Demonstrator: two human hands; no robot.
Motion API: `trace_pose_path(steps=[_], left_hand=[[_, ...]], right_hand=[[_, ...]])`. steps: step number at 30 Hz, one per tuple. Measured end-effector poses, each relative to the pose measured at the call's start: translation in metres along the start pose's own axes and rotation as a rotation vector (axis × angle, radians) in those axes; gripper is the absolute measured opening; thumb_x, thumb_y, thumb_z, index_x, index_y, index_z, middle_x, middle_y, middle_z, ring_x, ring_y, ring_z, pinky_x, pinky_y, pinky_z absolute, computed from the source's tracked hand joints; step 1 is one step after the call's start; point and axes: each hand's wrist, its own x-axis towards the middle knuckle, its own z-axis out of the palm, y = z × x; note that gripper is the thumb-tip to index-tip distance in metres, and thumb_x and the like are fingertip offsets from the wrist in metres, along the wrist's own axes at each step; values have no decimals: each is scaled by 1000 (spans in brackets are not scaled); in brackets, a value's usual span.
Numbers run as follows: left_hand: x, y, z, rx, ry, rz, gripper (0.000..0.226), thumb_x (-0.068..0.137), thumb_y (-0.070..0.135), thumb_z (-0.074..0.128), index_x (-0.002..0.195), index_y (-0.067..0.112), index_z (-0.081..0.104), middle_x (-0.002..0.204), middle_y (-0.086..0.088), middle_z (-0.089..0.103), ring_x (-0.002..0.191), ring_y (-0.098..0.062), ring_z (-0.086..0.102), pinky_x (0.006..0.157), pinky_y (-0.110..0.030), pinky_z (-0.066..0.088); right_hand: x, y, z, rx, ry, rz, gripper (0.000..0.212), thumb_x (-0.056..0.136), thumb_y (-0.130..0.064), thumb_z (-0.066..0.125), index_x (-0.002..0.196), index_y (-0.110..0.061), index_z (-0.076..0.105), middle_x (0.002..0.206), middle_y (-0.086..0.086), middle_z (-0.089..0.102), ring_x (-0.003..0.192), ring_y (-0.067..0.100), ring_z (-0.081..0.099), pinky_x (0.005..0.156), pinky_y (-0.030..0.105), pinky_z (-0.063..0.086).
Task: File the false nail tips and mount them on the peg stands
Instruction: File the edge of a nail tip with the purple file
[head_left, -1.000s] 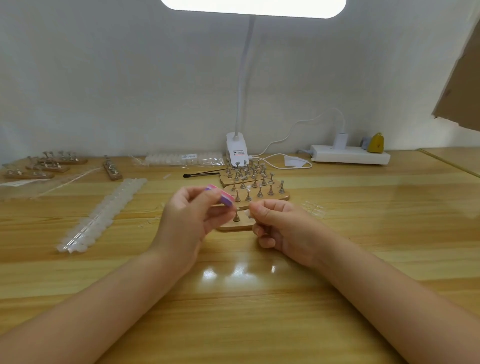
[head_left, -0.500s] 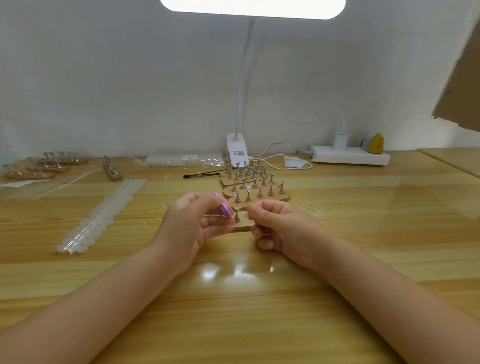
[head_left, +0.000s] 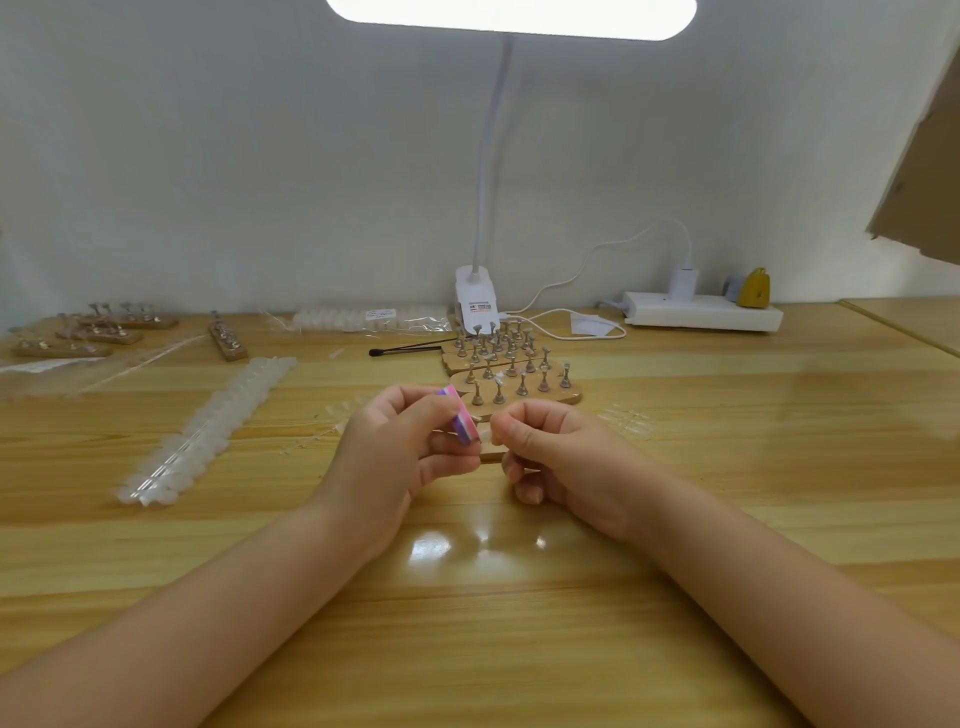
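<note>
Holding a pink-and-purple file (head_left: 460, 418) between thumb and curled fingers, the left hand (head_left: 400, 457) hovers over the middle of the counter (head_left: 519, 623), its grip grasping the file, whose lower end meets a pale nail tip (head_left: 484, 435). The right hand (head_left: 558, 457) pinches that tip from the other side, fingers curled round it, so both grips are clenched on something. Just behind the hands stand wooden peg stands (head_left: 511, 374) with rows of metal pegs, one of which seems to carry a small clear tip. A strip of white tips (head_left: 208, 431) lies diagonally toward the counter's left edge, and more stands (head_left: 93, 330) sit at the far left corner. Along the back edge lie a clear bag of tips (head_left: 369, 318), a thin black brush (head_left: 410, 348), a clamped white lamp (head_left: 480, 299) and a white power strip (head_left: 701, 310) with a yellow object (head_left: 754, 288) beside it. Loose clear tips (head_left: 623, 415) lie just right of the hands.
</note>
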Motion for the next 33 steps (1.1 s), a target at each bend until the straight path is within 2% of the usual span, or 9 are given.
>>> trace_pose_path(steps=[4, 7, 12, 15, 22, 24, 27, 33], left_hand=[[2, -1, -4, 81, 137, 96, 22, 86, 10, 66, 103, 3, 56, 84, -15, 70, 69, -24, 70, 59, -28, 57], [0, -1, -3, 79, 63, 106, 15, 89, 5, 60, 102, 2, 55, 75, -10, 70, 66, -23, 68, 56, -28, 55], [-6, -2, -2, 194, -67, 249, 12, 88, -2, 57, 99, 4, 58, 94, -9, 73, 68, -20, 66, 57, -28, 55], [-9, -4, -1, 282, -111, 300, 13, 87, -2, 59, 98, 6, 59, 92, -8, 73, 70, -21, 67, 57, -27, 54], [-12, -8, 1, 384, -191, 344, 15, 87, -3, 61, 99, 7, 59, 89, -12, 73, 69, -18, 67, 59, -29, 54], [-12, -9, 1, 391, -203, 338, 16, 86, -3, 62, 99, 7, 60, 86, -10, 73, 69, -17, 67, 59, -28, 55], [-11, -9, 0, 390, -190, 343, 16, 86, -1, 62, 100, 8, 61, 86, -8, 73, 70, -16, 67, 58, -27, 55], [-7, -9, -2, 367, -132, 329, 16, 88, 2, 62, 100, 12, 62, 92, -11, 73, 75, -22, 69, 59, -29, 55]], right_hand=[[-1, -1, 2, -42, -20, 16, 16, 73, -34, 69, 73, -18, 66, 60, -3, 56, 55, 9, 51, 47, 21, 42], [-1, -2, 2, 24, 36, 28, 16, 73, -31, 69, 73, -15, 66, 60, -4, 58, 54, 10, 52, 45, 21, 42], [0, -1, 3, 104, 129, 41, 20, 74, -28, 68, 78, -9, 62, 58, -3, 54, 52, 11, 50, 43, 22, 40], [1, -2, 4, 108, 161, 42, 22, 76, -28, 68, 82, -8, 62, 57, -3, 51, 52, 11, 49, 43, 22, 40], [3, -1, 6, 110, 256, 71, 23, 96, -22, 55, 98, -1, 61, 61, 1, 50, 51, 11, 51, 42, 21, 41], [3, -1, 7, 113, 251, 78, 25, 97, -24, 53, 101, 0, 60, 62, 3, 57, 51, 12, 54, 41, 22, 42], [2, -2, 9, 109, 241, 64, 21, 97, -22, 53, 92, -3, 61, 64, 5, 66, 51, 13, 59, 41, 21, 45], [2, 0, 4, 243, 315, 79, 15, 90, -16, 62, 89, -1, 62, 62, 5, 65, 51, 10, 61, 47, 19, 50]])
